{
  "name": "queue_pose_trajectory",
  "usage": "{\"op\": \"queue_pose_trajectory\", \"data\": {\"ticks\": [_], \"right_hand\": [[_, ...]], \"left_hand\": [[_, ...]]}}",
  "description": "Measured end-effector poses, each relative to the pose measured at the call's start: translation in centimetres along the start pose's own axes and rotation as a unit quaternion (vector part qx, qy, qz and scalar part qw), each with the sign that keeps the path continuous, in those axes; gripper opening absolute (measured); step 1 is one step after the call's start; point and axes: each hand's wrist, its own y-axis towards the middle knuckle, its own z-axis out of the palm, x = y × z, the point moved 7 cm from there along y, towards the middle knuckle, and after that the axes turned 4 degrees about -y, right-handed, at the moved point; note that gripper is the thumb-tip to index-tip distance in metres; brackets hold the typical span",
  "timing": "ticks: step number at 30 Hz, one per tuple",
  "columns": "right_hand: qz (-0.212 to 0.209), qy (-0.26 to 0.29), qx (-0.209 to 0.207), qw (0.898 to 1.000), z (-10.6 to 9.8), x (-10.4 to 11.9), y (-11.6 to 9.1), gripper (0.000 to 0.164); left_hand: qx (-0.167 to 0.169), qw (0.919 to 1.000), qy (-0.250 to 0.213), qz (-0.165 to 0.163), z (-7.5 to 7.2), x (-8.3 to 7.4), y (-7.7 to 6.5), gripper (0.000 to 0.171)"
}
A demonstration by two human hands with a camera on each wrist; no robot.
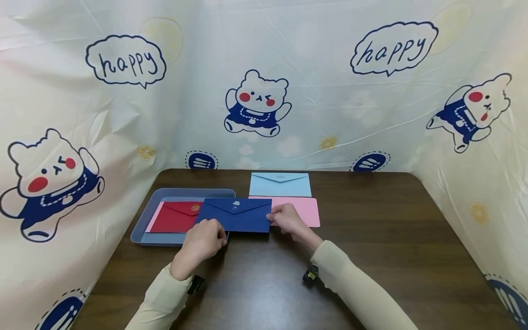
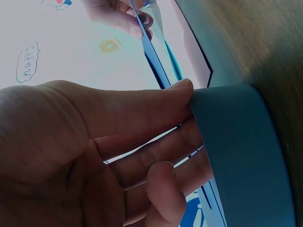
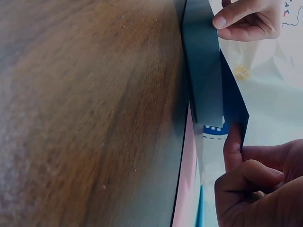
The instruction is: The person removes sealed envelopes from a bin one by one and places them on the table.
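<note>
A navy blue envelope (image 1: 237,219) with a pointed flap lies tilted across the right end of a blue-grey tray (image 1: 142,236). My right hand (image 1: 288,219) pinches the envelope's right edge between thumb and fingers, as the right wrist view also shows. At the tray's near wall (image 2: 241,156), my left hand (image 1: 204,239) holds the rim, its thumb (image 2: 182,90) at the edge and its other fingers passing behind the wall. Inside the tray lies a red envelope (image 1: 175,217) with a gold emblem, over a pale pink one (image 1: 153,216) showing at its left.
Right of the tray, a pink envelope (image 1: 309,213) lies partly under the navy one in the head view. Behind it is a light blue envelope (image 1: 280,185) near the far edge of the dark wooden table (image 1: 371,220). A printed curtain (image 1: 321,105) surrounds the table.
</note>
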Motion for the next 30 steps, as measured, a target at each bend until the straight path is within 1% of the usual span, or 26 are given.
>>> {"op": "queue_pose_trajectory", "data": {"ticks": [4,11,16,23,30], "right_hand": [[-0.006,-0.001,-0.004,1.0,-0.2,-0.1,-0.3,0.021],[-0.002,0.001,-0.008,1.0,-0.5,-0.7,-0.7,0.033],[0.002,-0.005,-0.013,1.0,-0.9,-1.1,-1.0,0.029],[0.009,-0.016,-0.023,1.0,-1.8,-1.3,-1.6,0.02],[0.011,-0.007,-0.029,0.999,-2.4,-1.9,-1.6,0.025]], "left_hand": [[0.0,1.0,0.001,0.001,0.1,0.0,0.0,0.012],[0.002,1.0,-0.002,-0.005,0.2,0.0,0.0,0.009],[0.005,0.9999,0.0,-0.01,0.2,-0.1,0.0,0.006],[0.009,0.9998,-0.004,-0.019,0.3,0.0,-0.1,0.007],[0.006,0.9998,-0.002,-0.021,0.1,0.0,0.2,0.006]]}}
